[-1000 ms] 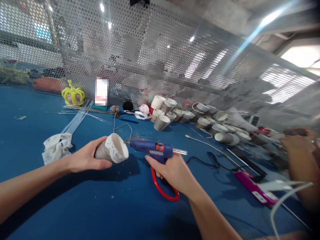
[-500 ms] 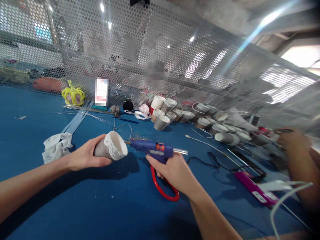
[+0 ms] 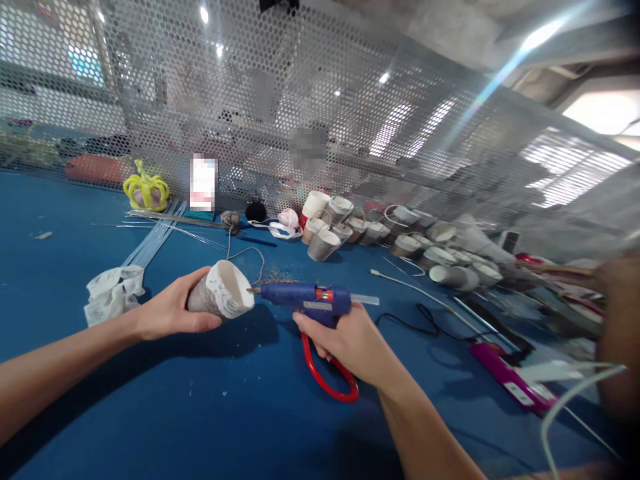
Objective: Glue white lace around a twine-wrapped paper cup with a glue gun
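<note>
A paper cup (image 3: 203, 297) wrapped in grey yarn, with white lace round its rim, lies tilted in my left hand (image 3: 167, 307), its mouth facing right. My right hand (image 3: 345, 340) grips a blue glue gun (image 3: 305, 300) with a clear glue stick poking from its back. The gun's nozzle points left and sits at the cup's rim; whether it touches cannot be made out. Below my right hand hangs a red loop (image 3: 325, 390). Grey yarn (image 3: 260, 253) trails behind the cup to a small grey ball (image 3: 231, 220).
White lace (image 3: 115, 292) and clear glue sticks (image 3: 155, 233) lie left. Several wrapped cups (image 3: 324, 245) stand along the perforated metal screen (image 3: 250, 100). A purple power strip (image 3: 510, 380), cables and another person's blurred arm (image 3: 620, 327) are at right.
The glue gun has tipped slightly, its nozzle now a little lower and at the cup's rim. The cup has barely shifted. At right, the other person's arm has moved rightward.
</note>
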The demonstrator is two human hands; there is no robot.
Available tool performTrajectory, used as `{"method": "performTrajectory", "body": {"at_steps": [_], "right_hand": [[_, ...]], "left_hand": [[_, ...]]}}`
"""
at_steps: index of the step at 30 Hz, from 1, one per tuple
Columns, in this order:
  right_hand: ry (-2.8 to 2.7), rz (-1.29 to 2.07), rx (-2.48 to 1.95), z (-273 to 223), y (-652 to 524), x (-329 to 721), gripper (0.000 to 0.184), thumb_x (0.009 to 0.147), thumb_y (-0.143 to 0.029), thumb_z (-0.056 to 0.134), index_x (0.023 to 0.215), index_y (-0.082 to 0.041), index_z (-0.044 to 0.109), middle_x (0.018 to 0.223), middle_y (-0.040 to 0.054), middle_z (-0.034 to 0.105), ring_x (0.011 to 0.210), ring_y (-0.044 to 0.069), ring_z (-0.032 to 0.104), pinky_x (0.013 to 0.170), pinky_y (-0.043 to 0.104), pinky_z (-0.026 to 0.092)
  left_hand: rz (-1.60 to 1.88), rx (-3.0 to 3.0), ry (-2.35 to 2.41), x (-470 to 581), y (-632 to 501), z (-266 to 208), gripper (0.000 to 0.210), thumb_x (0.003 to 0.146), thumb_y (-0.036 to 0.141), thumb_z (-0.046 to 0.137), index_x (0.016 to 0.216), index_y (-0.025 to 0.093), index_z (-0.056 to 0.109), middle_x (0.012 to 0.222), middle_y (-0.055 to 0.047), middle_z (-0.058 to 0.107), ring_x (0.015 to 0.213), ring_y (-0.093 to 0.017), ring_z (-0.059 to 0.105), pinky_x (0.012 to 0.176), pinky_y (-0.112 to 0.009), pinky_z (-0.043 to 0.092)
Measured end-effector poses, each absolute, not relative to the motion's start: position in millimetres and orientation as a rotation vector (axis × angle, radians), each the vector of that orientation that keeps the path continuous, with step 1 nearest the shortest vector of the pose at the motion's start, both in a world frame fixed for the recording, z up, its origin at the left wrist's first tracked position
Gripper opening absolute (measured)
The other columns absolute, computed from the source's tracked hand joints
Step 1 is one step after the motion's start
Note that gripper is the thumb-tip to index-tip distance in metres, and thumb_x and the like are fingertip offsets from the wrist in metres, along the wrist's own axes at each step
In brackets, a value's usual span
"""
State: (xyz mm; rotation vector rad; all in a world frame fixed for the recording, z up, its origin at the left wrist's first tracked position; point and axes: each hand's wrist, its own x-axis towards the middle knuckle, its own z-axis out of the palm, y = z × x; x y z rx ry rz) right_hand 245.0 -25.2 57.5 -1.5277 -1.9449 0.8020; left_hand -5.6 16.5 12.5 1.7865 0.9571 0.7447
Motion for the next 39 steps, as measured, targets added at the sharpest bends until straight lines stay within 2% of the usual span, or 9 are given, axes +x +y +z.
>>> {"method": "performTrajectory", "body": {"at_steps": [4, 7, 12, 16, 24, 29, 35, 39], "right_hand": [[-1.842, 1.092, -1.381, 54, -21, 249, 0.027, 0.079, -0.035, 0.054, 0.064, -0.014, 0.058, 0.036, -0.0061, 0.045, 0.035, 0.007, 0.042, 0.043, 0.021, 0.040], [-1.787, 1.200, -1.292, 50, -18, 252, 0.024, 0.079, -0.034, 0.056, 0.074, -0.012, 0.060, 0.035, -0.0073, 0.044, 0.032, 0.005, 0.038, 0.037, 0.018, 0.034], [-1.747, 1.271, -1.278, 49, -15, 252, 0.022, 0.078, -0.032, 0.057, 0.072, -0.012, 0.059, 0.034, -0.0075, 0.044, 0.031, 0.004, 0.038, 0.035, 0.017, 0.031], [-1.749, 1.252, -1.327, 51, -16, 251, 0.022, 0.077, -0.032, 0.059, 0.070, -0.012, 0.059, 0.035, -0.0070, 0.045, 0.032, 0.005, 0.038, 0.034, 0.017, 0.032], [-1.830, 1.167, -1.446, 56, -15, 255, 0.026, 0.079, -0.036, 0.057, 0.068, -0.013, 0.059, 0.036, -0.0055, 0.047, 0.035, 0.007, 0.043, 0.043, 0.020, 0.041], [-1.855, 1.240, -1.448, 60, -16, 259, 0.025, 0.077, -0.034, 0.058, 0.064, -0.014, 0.057, 0.035, -0.0054, 0.048, 0.037, 0.007, 0.044, 0.043, 0.020, 0.039], [-1.792, 1.371, -1.340, 58, -16, 260, 0.022, 0.078, -0.031, 0.058, 0.067, -0.013, 0.058, 0.035, -0.0075, 0.047, 0.033, 0.004, 0.040, 0.048, 0.020, 0.042], [-1.724, 1.371, -1.302, 53, -13, 258, 0.021, 0.079, -0.031, 0.057, 0.071, -0.012, 0.058, 0.034, -0.0078, 0.046, 0.031, 0.004, 0.037, 0.040, 0.017, 0.035]], "left_hand": [[0.661, 1.732, 0.820, -6, 16, 13, 0.066, 0.061, 0.037, 0.064, 0.118, 0.011, 0.043, 0.095, -0.008, 0.060, 0.080, -0.020, 0.051, 0.068, -0.027, 0.044], [0.631, 1.705, 0.760, -6, 14, 16, 0.066, 0.060, 0.036, 0.064, 0.118, 0.011, 0.045, 0.093, -0.007, 0.061, 0.079, -0.020, 0.052, 0.066, -0.026, 0.044], [0.545, 1.706, 0.716, -7, 9, 19, 0.065, 0.059, 0.036, 0.065, 0.118, 0.014, 0.049, 0.083, -0.004, 0.060, 0.068, -0.016, 0.051, 0.054, -0.021, 0.041], [0.521, 1.703, 0.700, -7, 9, 19, 0.066, 0.058, 0.036, 0.065, 0.118, 0.014, 0.050, 0.080, -0.003, 0.060, 0.064, -0.015, 0.050, 0.050, -0.019, 0.041], [0.566, 1.697, 0.722, -7, 12, 16, 0.069, 0.060, 0.037, 0.063, 0.121, 0.011, 0.046, 0.082, -0.005, 0.061, 0.068, -0.017, 0.052, 0.054, -0.022, 0.042], [0.606, 1.735, 0.760, -6, 13, 16, 0.063, 0.059, 0.034, 0.063, 0.118, 0.013, 0.049, 0.090, -0.006, 0.062, 0.077, -0.020, 0.053, 0.064, -0.026, 0.044], [0.612, 1.734, 0.759, -7, 13, 15, 0.065, 0.059, 0.035, 0.063, 0.118, 0.012, 0.048, 0.091, -0.007, 0.062, 0.078, -0.020, 0.052, 0.063, -0.025, 0.045], [0.572, 1.751, 0.750, -7, 11, 15, 0.069, 0.059, 0.034, 0.064, 0.121, 0.012, 0.045, 0.088, -0.006, 0.061, 0.074, -0.019, 0.052, 0.058, -0.023, 0.044]]}}
